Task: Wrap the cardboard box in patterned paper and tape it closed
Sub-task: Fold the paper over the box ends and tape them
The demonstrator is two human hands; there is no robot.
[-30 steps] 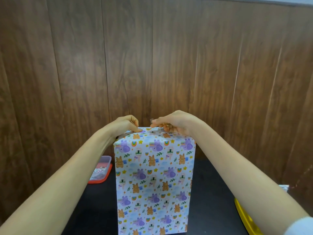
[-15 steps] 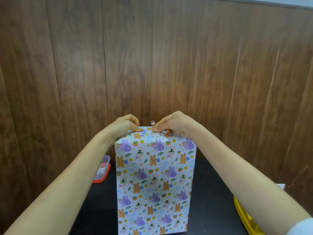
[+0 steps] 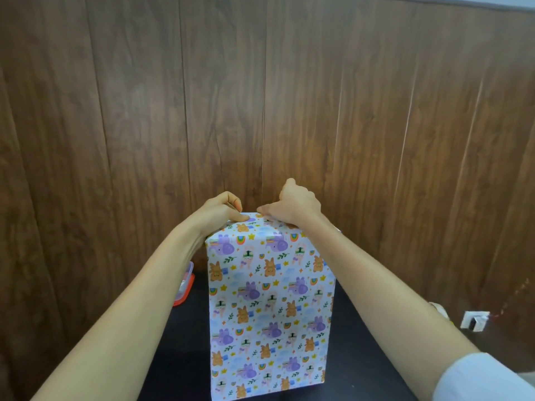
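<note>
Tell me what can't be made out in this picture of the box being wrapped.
Head view only:
- Top fold of the patterned paper: covered by the left hand and right hand, so creases and any tape cannot be seen.
- Cardboard box: fully hidden under that paper.
- Plastic container: mostly behind the left forearm; contents blurred.
- Small white object at the right: too small to identify.

Smooth patterned paper (image 3: 270,299) (faintly glossy) — wood-grain wall (image 3: 260,96), matt black table (image 3: 179,357).
</note>
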